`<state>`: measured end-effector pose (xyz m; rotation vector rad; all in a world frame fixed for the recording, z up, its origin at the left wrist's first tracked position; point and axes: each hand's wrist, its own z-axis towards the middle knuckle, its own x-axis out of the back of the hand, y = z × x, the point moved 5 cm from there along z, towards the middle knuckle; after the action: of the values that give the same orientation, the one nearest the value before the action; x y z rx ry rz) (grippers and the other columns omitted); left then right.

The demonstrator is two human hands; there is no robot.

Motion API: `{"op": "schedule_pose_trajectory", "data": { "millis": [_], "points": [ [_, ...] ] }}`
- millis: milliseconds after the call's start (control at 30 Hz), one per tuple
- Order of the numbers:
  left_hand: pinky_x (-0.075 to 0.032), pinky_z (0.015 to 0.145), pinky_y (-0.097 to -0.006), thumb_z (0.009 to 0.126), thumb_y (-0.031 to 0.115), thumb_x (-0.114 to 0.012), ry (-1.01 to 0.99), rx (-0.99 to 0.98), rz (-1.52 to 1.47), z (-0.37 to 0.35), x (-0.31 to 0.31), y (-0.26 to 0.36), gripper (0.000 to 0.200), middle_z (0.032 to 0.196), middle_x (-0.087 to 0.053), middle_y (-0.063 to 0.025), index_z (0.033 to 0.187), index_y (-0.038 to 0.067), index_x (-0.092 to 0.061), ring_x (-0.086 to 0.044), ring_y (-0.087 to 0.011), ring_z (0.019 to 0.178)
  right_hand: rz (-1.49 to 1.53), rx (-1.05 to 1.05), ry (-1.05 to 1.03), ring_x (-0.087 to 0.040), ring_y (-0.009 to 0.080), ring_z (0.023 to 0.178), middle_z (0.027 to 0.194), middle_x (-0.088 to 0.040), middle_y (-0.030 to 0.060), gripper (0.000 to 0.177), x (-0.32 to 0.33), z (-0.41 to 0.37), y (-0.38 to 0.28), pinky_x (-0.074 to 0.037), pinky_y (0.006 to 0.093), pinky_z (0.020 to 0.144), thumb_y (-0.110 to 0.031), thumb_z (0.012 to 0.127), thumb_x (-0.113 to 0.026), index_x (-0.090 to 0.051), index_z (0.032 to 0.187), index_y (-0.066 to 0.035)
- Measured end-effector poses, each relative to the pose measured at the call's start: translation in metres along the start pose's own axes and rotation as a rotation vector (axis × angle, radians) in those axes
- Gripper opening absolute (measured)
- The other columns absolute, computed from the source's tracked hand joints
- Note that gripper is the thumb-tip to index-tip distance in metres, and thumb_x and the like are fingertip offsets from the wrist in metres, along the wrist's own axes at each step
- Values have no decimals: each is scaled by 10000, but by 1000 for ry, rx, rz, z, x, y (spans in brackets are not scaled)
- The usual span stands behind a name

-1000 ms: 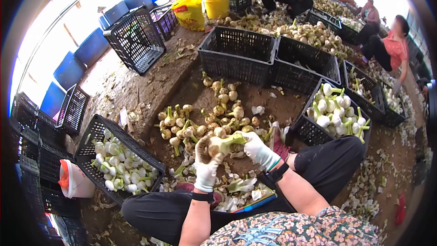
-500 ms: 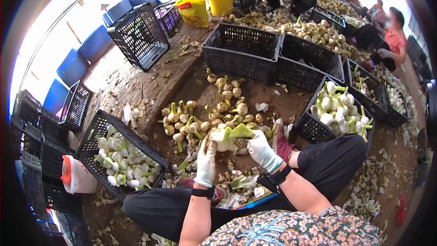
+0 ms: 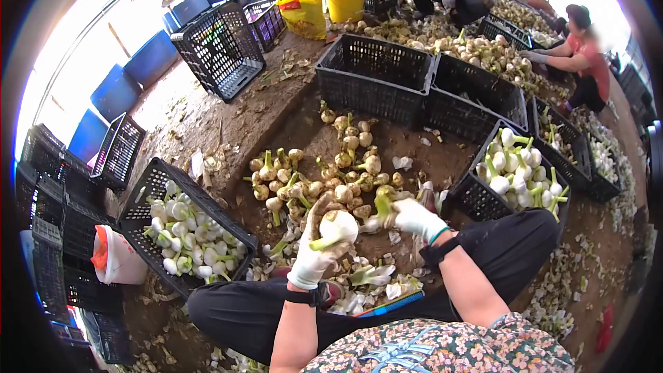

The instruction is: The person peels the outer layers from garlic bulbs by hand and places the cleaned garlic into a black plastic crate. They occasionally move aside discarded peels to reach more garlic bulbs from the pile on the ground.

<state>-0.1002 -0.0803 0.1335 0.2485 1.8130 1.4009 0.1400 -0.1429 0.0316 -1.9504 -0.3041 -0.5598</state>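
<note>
A clean white garlic bulb (image 3: 340, 226) with a short green stem rests in my left hand (image 3: 309, 257), the gloved fingers curled around it. To the right, my right hand (image 3: 418, 220), gloved too, pinches a strip of greenish outer garlic skin (image 3: 382, 203), apart from the bulb. Just beyond both hands lies a heap of unpeeled garlic bulbs (image 3: 352, 178) with brownish skins on the ground. Shed garlic skins (image 3: 373, 275) are scattered between my legs.
Peeled white bulbs fill a tilted black crate (image 3: 207, 190) on the left and another crate (image 3: 476, 197) on the right. Two more black crates (image 3: 373, 93) stand ahead. A white bucket (image 3: 124, 269) is at far left. Two people work near a large garlic pile (image 3: 476, 55).
My hands have moved apart; the green outer skin came away in my right hand, leaving the white bulb in my left. The person in pink at right has leaned toward the pile.
</note>
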Motion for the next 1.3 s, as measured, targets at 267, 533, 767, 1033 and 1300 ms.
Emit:
{"op": "schedule_pose_trajectory", "data": {
  "millis": [267,533,767,1033,1300],
  "points": [
    [-470,983,-322,629,95,-906,6,-85,656,14,13,-18,960,1278,-533,-115,1426,26,-375,-555,-196,1124,-408,597,100,-683,330,863,929,-696,155,215,-2,-57,-162,-534,415,789,-156,761,-640,-705,929,-39],
    [-482,975,-326,649,20,-861,-95,-133,656,12,2,-19,876,1291,-540,-104,1398,32,-406,-564,-199,1136,-750,692,31,-659,343,778,805,-648,153,200,-15,-55,-169,-516,442,692,-162,710,-642,-661,869,-41],
    [-500,898,-279,775,40,-778,348,-255,331,11,13,-30,509,1136,-606,-49,1231,38,-553,-601,-147,1022,-194,459,327,-634,402,889,906,-657,206,192,-18,-38,-129,-506,452,784,-135,764,-665,-656,922,-25],
    [-520,865,-285,881,123,-741,344,-279,-190,6,26,-9,316,1042,-688,-65,1142,-35,-657,-657,-150,909,-3,199,392,-649,365,882,927,-672,200,187,-8,-23,-84,-512,416,786,-139,789,-639,-667,928,-18],
    [-459,977,-297,826,-4,-754,450,-316,99,12,25,-27,324,1261,-573,-39,1131,18,-647,-554,-158,1143,147,383,281,-659,251,927,972,-678,159,332,-32,-54,-138,-511,368,819,-195,816,-776,-623,1042,-6]
  ]
}}
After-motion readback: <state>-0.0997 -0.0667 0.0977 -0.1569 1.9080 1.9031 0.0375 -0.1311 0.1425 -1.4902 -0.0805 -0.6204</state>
